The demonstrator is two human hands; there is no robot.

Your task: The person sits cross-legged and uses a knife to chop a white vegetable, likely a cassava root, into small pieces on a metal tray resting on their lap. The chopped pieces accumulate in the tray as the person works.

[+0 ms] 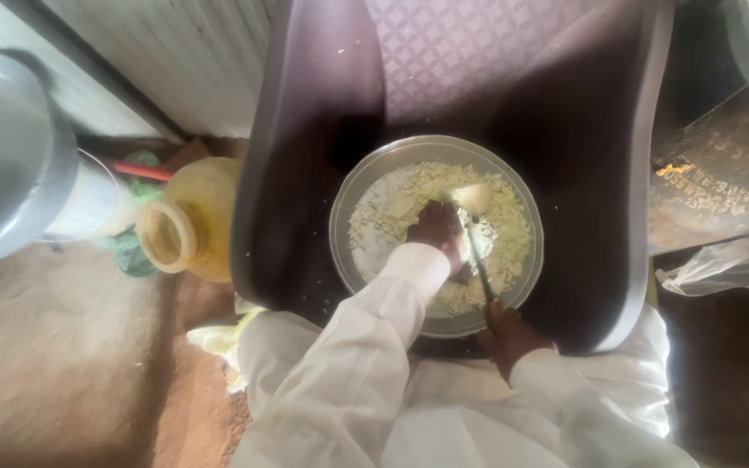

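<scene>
A dark plastic chair (322,173) is lying under both hands and carrying a round metal plate (348,208), which is sitting on the seat directly beneath them. Pale chopped pieces (513,225) are covering most of the plate around the hands. A yellow jar (188,221) is lying on its side on the floor, well to the left of the left hand. The left hand (435,230) is closing its fingers on a pale whole piece (476,198) just beyond its fingertips. The right hand (506,334) is gripping the handle of a knife (477,251) at the plate's near rim, the blade reaching forward to the whole piece beside the left hand.
</scene>
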